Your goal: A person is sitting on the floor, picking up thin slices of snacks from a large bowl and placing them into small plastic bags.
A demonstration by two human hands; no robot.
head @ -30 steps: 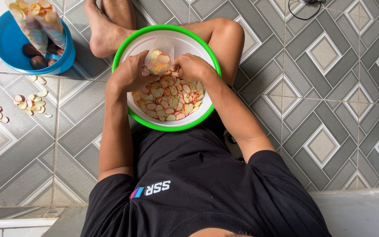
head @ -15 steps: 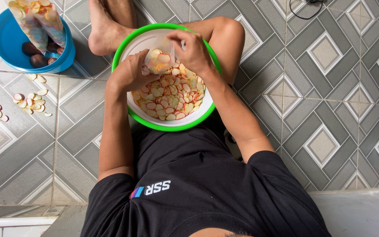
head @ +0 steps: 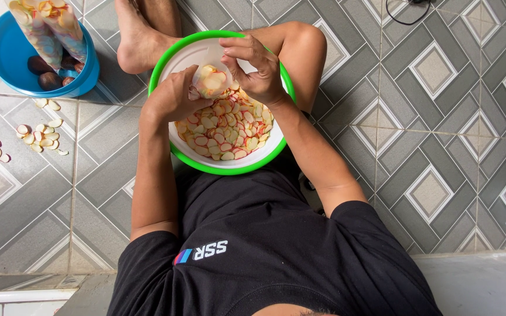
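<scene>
You sit on the tiled floor with the green-rimmed white basin (head: 174, 58) in your lap. Over it, your left hand (head: 174, 99) grips a small clear bag of red-edged chips (head: 211, 81), and your right hand (head: 256, 67) pinches its mouth. The bag looks nearly full (more chips fill the basin's bottom). Left of the basin, a blue bowl (head: 7, 55) holds filled bags (head: 45, 26).

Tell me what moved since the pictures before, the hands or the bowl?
The hands. The right hand rose from the chips toward the bowl's far rim. The left hand keeps holding the small clear bag of chips, now tipped up a little higher. The white bowl with the green rim, the blue bowl and the loose chips on the floor stayed put.
</scene>
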